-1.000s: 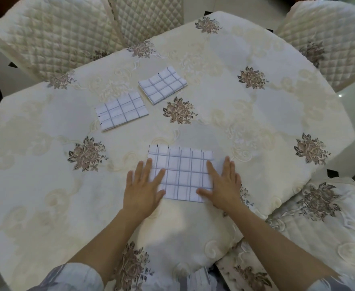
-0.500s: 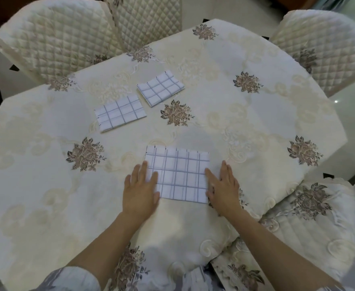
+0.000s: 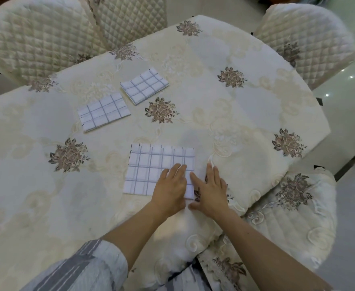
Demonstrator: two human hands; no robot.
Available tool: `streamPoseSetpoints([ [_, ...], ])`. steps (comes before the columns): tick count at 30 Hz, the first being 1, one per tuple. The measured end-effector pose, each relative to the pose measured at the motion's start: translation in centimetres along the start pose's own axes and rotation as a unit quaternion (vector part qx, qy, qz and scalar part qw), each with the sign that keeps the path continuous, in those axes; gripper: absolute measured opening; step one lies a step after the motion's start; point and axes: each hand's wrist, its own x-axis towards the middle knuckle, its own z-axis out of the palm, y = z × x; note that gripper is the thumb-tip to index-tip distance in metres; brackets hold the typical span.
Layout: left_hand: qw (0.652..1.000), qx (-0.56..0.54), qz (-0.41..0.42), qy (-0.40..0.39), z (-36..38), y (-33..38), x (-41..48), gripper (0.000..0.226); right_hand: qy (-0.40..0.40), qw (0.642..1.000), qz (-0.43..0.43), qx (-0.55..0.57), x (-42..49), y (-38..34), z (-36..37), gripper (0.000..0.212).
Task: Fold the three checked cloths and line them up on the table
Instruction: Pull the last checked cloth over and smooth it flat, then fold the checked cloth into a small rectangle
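Near cloth (image 3: 151, 171) flat on tabletop (image 3: 245, 122), bigger than the finished two; probably one fold left.
Left hand (image 3: 170, 190) flat on its right part, fingers straight, grip open.
Right hand (image 3: 210, 192) flat at its right edge, thumb touching the edge, grip open.
Advice: pinch right corners, carry to left edge, match checks, press crease.
Near cloth's long axis runs left-right, edges roughly square to person.
Mid cloth (image 3: 103, 111) and far cloth (image 3: 144, 86) lie beyond near cloth, toward the left, both tilted.

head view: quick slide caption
Left hand on the near cloth, right hand at its right edge; two folded cloths behind.
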Motion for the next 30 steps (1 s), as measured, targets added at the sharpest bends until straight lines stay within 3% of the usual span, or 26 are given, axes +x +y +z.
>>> streamPoseSetpoints([
  [4, 1.0, 0.013, 0.026, 0.007, 0.0, 0.4, 0.6, 0.063, -0.001, 1.0, -0.004, 0.007, 0.0, 0.1, 0.0, 0.106],
  [7, 0.998, -0.013, 0.029, 0.058, 0.4, 0.2, 0.3, 0.048, 0.009, 1.0, -0.01, 0.021, 0.3, 0.3, 0.0, 0.101],
  [11, 0.991, -0.069, -0.017, 0.113, 0.6, -0.4, -0.8, 0.019, 0.063, 0.996, -0.049, 0.044, 0.7, 0.9, 0.0, 0.077],
  [15, 0.976, -0.129, 0.002, 0.174, -0.5, -1.4, -3.7, 0.005, 0.138, 0.984, -0.086, 0.078, 0.7, 0.7, 0.4, 0.058],
  [24, 0.955, -0.176, 0.058, 0.233, 1.0, -5.5, -13.2, 0.005, 0.205, 0.968, -0.122, 0.083, -0.6, -1.1, 1.7, 0.021],
  [28, 0.948, -0.173, 0.02, 0.265, 2.7, -6.4, -16.2, 0.005, 0.194, 0.964, -0.162, 0.078, -1.9, -1.5, 3.5, 0.023],
  [30, 0.952, -0.158, -0.028, 0.259, 3.8, -6.9, -17.0, 0.016, 0.183, 0.962, -0.181, 0.092, -2.7, -2.1, 3.9, 0.021],
])
